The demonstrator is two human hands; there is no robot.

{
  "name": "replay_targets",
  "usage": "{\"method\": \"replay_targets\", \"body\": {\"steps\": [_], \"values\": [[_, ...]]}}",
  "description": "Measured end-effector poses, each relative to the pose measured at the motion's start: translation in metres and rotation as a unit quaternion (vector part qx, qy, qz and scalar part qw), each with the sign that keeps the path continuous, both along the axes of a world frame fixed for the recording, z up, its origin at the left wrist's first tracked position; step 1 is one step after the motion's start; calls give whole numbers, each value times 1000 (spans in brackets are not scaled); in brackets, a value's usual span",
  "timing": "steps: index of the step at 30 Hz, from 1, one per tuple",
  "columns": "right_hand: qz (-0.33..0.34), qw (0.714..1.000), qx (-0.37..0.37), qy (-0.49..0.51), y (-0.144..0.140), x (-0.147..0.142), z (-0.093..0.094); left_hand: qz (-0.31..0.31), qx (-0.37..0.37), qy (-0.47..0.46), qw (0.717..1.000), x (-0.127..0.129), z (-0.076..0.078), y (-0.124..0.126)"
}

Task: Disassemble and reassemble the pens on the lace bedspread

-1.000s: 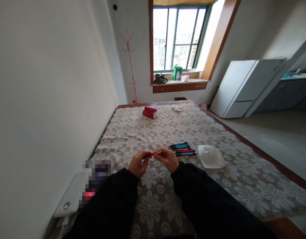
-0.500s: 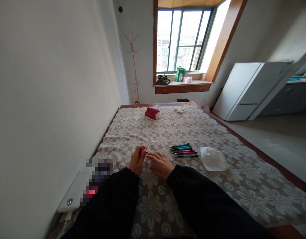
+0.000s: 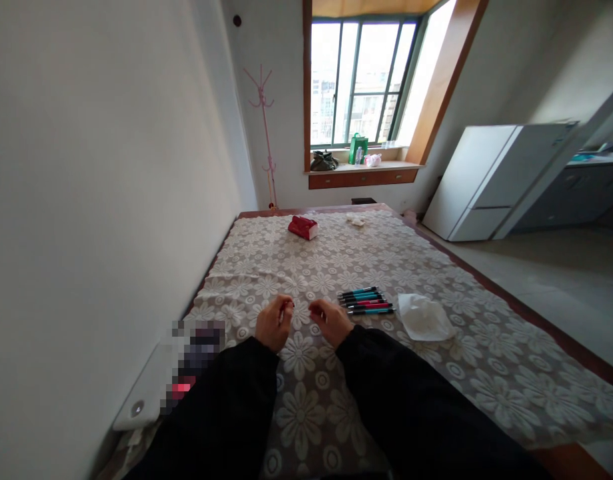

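Observation:
My left hand [image 3: 275, 323] is closed above the flowered tablecloth [image 3: 300, 415]. Its fingers wrap round a red pen part [image 3: 292, 305], mostly hidden, with only a small dark and red bit showing. A short gap to the right, my right hand [image 3: 331, 320] has its fingers curled in a pinch, and whatever is between the fingertips is too small or hidden to tell. Just beyond it lies a row of several pens [image 3: 367, 302], teal and red with black ends. A crumpled white tissue [image 3: 424, 317] rests right of the pens.
A red tissue pack [image 3: 302, 227] and a small whitish scrap [image 3: 356, 221] lie toward the table's far end. At the left, by the wall, is a white object [image 3: 136, 400] beside a blurred-out patch. A white fridge [image 3: 479, 180] stands beyond the right edge.
My hands have come apart: the right one moved slightly right and its fingers curled in. Less of the red part shows in my left hand. The view shifted slightly.

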State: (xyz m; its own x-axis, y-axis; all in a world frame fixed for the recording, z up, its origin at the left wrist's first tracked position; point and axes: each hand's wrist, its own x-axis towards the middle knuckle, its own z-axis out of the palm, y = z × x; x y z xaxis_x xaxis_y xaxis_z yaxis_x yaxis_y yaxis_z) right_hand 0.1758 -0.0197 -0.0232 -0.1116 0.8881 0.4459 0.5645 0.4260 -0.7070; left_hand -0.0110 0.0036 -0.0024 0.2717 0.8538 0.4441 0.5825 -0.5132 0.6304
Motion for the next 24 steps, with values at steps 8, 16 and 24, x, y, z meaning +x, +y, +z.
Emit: {"method": "replay_targets", "body": {"steps": [8, 16, 24], "values": [[-28, 974, 19, 223, 1, 6, 12, -6, 40, 93, 995, 1, 3, -1], [-40, 984, 27, 172, -3, 2, 15, -34, 55, 114, 991, 3, 0, -1], [-29, 988, 25, 147, -2, 1, 12, -58, 58, 98, 992, 3, 4, -3]]}}
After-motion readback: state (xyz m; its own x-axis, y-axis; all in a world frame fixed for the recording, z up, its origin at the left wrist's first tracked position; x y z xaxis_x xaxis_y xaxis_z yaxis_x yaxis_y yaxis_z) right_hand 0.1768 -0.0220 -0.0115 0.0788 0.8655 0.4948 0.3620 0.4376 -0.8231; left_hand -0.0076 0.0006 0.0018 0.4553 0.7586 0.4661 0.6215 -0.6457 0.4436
